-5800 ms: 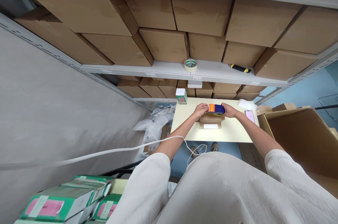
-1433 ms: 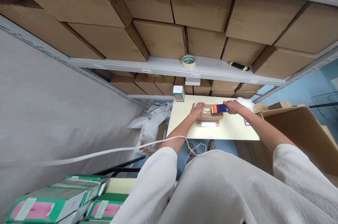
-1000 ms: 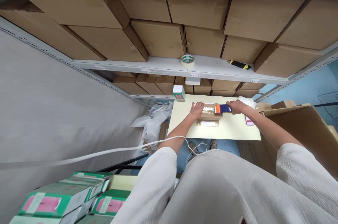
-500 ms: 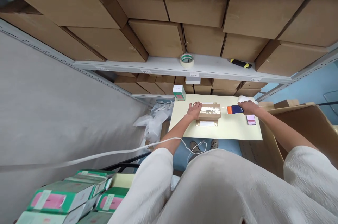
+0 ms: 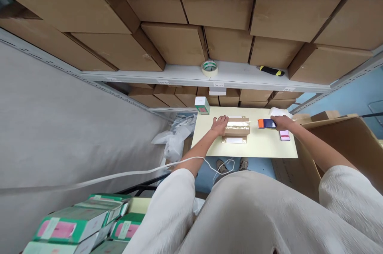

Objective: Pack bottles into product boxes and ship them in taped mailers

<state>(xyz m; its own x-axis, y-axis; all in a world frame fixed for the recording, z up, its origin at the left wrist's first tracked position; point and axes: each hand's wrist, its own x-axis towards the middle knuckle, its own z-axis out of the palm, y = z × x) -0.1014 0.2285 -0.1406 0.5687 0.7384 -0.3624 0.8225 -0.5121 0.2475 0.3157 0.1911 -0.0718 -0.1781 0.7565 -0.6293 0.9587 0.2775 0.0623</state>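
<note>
A small cardboard box [image 5: 237,130] lies on the pale yellow tabletop [image 5: 260,148], with shiny clear tape along its top and a taped flap at its near side. My left hand [image 5: 220,125] rests on the box's left end, fingers stretched out. To the right of the box, my right hand [image 5: 280,122] grips a tape dispenser [image 5: 266,123], dark blue with an orange front end. A thin clear strip seems to run between the dispenser and the box. Beside my right hand lies a phone [image 5: 285,135] with its screen lit.
A green and white box [image 5: 202,105] stands at the table's back left. On the shelf above lie a tape roll [image 5: 210,68] and a utility knife [image 5: 271,71]. A large open carton [image 5: 347,146] stands right; a white cable [image 5: 131,172] crosses at left, above stacked green boxes [image 5: 74,222].
My right hand and the tape dispenser have shifted very slightly right. My left hand stays on the box, its fingers a little more spread. The camera view has moved slightly.
</note>
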